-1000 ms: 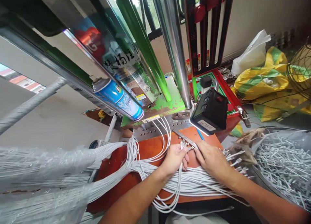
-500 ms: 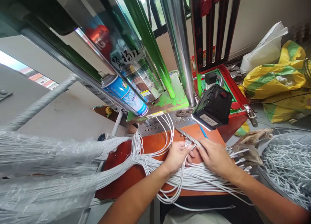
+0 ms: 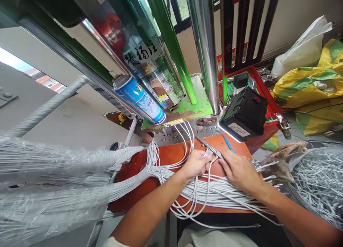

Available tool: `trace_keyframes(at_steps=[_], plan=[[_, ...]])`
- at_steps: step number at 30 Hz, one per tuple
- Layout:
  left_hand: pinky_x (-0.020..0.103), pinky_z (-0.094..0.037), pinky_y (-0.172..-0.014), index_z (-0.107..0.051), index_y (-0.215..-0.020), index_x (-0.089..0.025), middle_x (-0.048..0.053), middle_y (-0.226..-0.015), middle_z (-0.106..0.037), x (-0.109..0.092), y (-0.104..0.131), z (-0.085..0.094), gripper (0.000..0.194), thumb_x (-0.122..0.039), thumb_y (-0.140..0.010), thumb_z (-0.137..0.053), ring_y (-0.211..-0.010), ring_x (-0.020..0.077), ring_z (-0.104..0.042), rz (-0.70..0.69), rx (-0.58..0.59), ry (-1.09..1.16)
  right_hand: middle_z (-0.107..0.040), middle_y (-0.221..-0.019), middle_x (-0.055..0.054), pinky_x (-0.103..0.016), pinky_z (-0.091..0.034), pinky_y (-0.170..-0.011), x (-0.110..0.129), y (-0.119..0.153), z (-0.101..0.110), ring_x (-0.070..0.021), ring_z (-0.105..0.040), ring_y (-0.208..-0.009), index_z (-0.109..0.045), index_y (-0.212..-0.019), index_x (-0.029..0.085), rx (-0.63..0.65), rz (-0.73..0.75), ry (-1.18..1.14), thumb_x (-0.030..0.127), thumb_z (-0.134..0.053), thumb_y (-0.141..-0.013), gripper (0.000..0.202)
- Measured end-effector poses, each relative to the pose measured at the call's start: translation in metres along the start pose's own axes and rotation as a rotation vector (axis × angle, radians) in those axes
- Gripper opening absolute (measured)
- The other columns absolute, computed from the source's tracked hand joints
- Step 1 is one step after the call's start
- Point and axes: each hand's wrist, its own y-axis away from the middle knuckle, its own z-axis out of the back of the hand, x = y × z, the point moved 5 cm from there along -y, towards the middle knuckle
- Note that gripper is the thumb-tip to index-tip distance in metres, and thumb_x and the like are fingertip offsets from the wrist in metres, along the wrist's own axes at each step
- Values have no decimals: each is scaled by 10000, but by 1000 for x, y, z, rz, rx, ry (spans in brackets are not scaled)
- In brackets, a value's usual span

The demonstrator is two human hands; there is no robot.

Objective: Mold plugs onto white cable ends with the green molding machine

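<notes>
Working white cable ends [image 3: 208,152] at the metal strip [image 3: 211,149], twelve o'clock from us, we pinch them in our left hand [image 3: 195,165], its four-o'clock end in our right hand [image 3: 239,171]; next move likely needs steady alignment.

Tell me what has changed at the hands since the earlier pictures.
One white cable has left the bunch in the left hand; it now runs separately from the metal bar, beside the right hand. The left hand still grips the other cables, and the right still holds the bar's near end. The spray can and black box stayed put; only the view shifted.
</notes>
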Motion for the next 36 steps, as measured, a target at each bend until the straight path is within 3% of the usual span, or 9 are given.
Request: trace_keyframes(at_steps=[3, 7, 13, 20, 23, 26, 30, 36], plan=[[186, -364, -408, -613, -840, -141, 20, -607, -631, -4, 0, 11, 480, -617, -844, -671, -424, 94, -534, -42, -17, -83, -671, -957, -58, -346, -355, -691, -3, 0, 1, -222, -633, -805, -596, -1024, 211, -47, -71, 23, 366, -344, -1082, 301], [154, -260, -394, -587, -885, -160, -79, -488, -476, -11, 2, 38, 329, -482, -942, -551, -350, 40, -355, -105, -262, -167, -683, -1035, -72, -344, -358, -690, -3, -2, 2, -228, -646, -866, -612, -1089, 210, -64, -75, -3, 358, -336, -1085, 313], [179, -258, -383, -617, -765, -142, -31, -519, -553, -10, -5, 31, 180, -296, -857, -596, -360, 64, -421, -16, -154, -168, -654, -907, -37, -338, -305, -624, -1, -3, 2, -211, -616, -771, -594, -1009, 222, -70, -65, 26, 375, -364, -1077, 284], [170, -199, -431, -609, -731, -125, -80, -459, -406, -16, -12, 16, 255, -333, -877, -597, -383, 30, -305, -19, -102, -96, -632, -863, -30, -344, -298, -630, 0, -1, 4, -200, -587, -726, -563, -935, 223, -69, 21, 30, 375, -372, -1078, 282], [182, -259, -415, -631, -808, -126, -37, -495, -518, -13, -12, 21, 314, -428, -888, -600, -363, 59, -397, -1, -78, -106, -638, -876, -33, -344, -323, -656, -2, -1, 3, -208, -599, -755, -568, -949, 227, -64, 21, 4, 383, -358, -1084, 295], [190, -337, -440, -631, -880, -133, -2, -573, -601, -12, -9, 36, 362, -494, -897, -603, -417, 90, -508, -21, -120, -143, -665, -956, -43, -345, -348, -690, -5, -1, 2, -220, -625, -815, -594, -1021, 229, -86, -17, -25, 393, -344, -1090, 306], [166, -283, -443, -590, -917, -162, -75, -525, -502, -9, -1, 55, 307, -467, -932, -572, -401, 55, -414, -66, -242, -173, -684, -1013, -46, -350, -357, -699, -7, -2, 0, -232, -644, -855, -606, -1087, 233, -87, -32, -14, 403, -333, -1093, 322], [181, -237, -395, -586, -780, -168, -52, -519, -529, -4, 5, 47, 182, -307, -892, -551, -346, 62, -387, -18, -212, -207, -663, -922, -21, -349, -326, -648, -7, -1, -1, -220, -619, -756, -588, -1023, 246, -81, -29, 41, 422, -325, -1092, 324]])
